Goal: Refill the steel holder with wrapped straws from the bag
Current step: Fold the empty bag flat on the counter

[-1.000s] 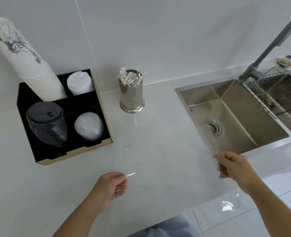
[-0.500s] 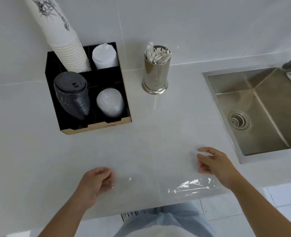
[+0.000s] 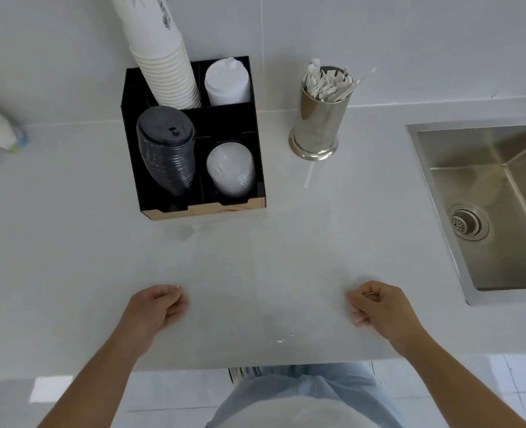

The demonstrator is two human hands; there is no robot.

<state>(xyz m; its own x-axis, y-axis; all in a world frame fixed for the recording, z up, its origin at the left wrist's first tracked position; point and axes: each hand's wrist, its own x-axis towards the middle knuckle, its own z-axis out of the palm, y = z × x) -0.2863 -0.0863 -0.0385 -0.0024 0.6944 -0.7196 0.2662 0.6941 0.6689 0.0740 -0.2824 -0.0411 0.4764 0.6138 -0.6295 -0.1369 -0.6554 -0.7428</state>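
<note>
- Pale tiled wall up top, a light grey desk (image 3: 70, 242) running under it, and a steel sink (image 3: 502, 211) sunk in on the right; bit of floor tile shows past the near edge
- The steel holder (image 3: 315, 118) stands upright by the wall, between the black organizer (image 3: 193, 208) and the sink; it's already got a bunch of wrapped straws (image 3: 326, 84) poking out the top, so I'd guess it's parked back there to stay out of the working area
- One loose straw (image 3: 308, 177) is lying on the desk just in front of the holder's base, looks like a stray
- The organizer holds a tall stack of paper cups (image 3: 163, 72), black lids (image 3: 166, 149) and two piles of pale lids; none of it's part of the job, just neighbours
- Left hand (image 3: 155, 310) and right hand (image 3: 379, 304) are both low over the near edge, well apart, each grip closed into a pinch
- What they're pinching is the tricky bit; there's a faint sheen and a couple of glints on the desk between them, so my read is a clear plastic bag (image 3: 281, 340) stretched flat; honestly it's nearly invisible, and I can't see any straws in it
- Pinching two ends apart like that makes sense if you want to smooth or fold an empty bag; that'd put the refill about done, but that's a guess
</note>
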